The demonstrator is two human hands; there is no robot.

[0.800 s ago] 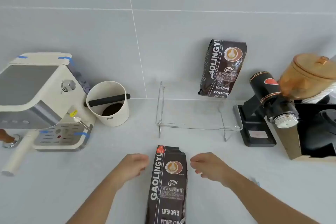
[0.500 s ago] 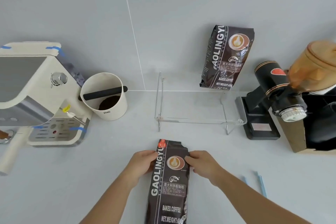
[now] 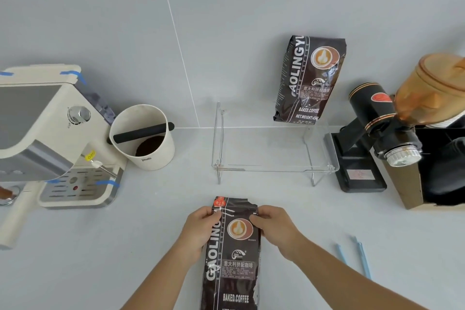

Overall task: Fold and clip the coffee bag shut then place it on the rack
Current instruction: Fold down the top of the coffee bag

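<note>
A dark brown coffee bag (image 3: 232,264) lies flat on the white counter in front of me, its torn top edge pointing away. My left hand (image 3: 201,229) pinches the bag's top left corner. My right hand (image 3: 274,226) pinches the top right corner. A clear acrylic rack (image 3: 324,168) on thin metal legs stands behind the bag against the wall. A second, upright coffee bag (image 3: 310,80) stands on the rack's right end. A light blue bag clip (image 3: 352,257), opened into two long arms, lies on the counter to my right.
A cream espresso machine (image 3: 45,138) fills the left side. A cream knock box (image 3: 146,138) with a black bar stands beside it. A black grinder (image 3: 372,133) with an amber hopper and a cardboard box (image 3: 412,184) sit at the right.
Both hands went from hovering beside the bag to gripping its top corners. The bag's top edge now looks slightly lifted and creased.
</note>
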